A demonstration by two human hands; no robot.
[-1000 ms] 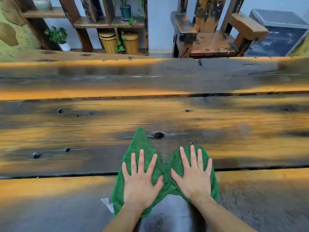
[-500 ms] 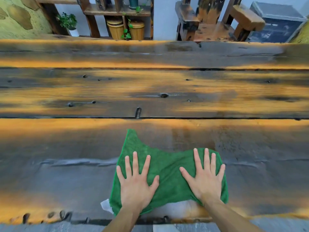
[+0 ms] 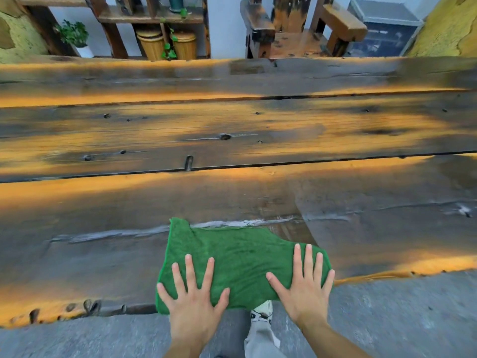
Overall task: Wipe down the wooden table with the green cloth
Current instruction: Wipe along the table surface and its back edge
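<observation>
Cloth (image 3: 240,264) of green towelling is seen, in the one head view, spread nearly flat on the nearest plank of the wooden table (image 3: 232,125), its near hem drawn right to the table's front edge and slightly over it. The left hand (image 3: 192,298) is laid palm-down on the near left corner with fingers fanned apart, and the right hand (image 3: 303,288) is laid the same way on the near right corner; nothing is pinched, the cloth being merely pressed flat under both open palms. A second ago the cloth was bunched between hands held close together on the middle plank, beside a dark knot (image 3: 224,136); half a second ago it had been pulled onto the near plank and partly opened. It has now been dragged all the way back and widened, the hands being set well apart. A darker, damp-looking band is left on the wood beyond the cloth, so one full pull toward the body may be judged complete. The planks to the left and right of that band appear not yet covered, so the wiping is judged only partly done. A shoe (image 3: 262,310) and a trouser leg are seen on the grey floor (image 3: 387,319) below the edge, between the forearms. A wooden chair (image 3: 291,34) stands beyond the far side.
</observation>
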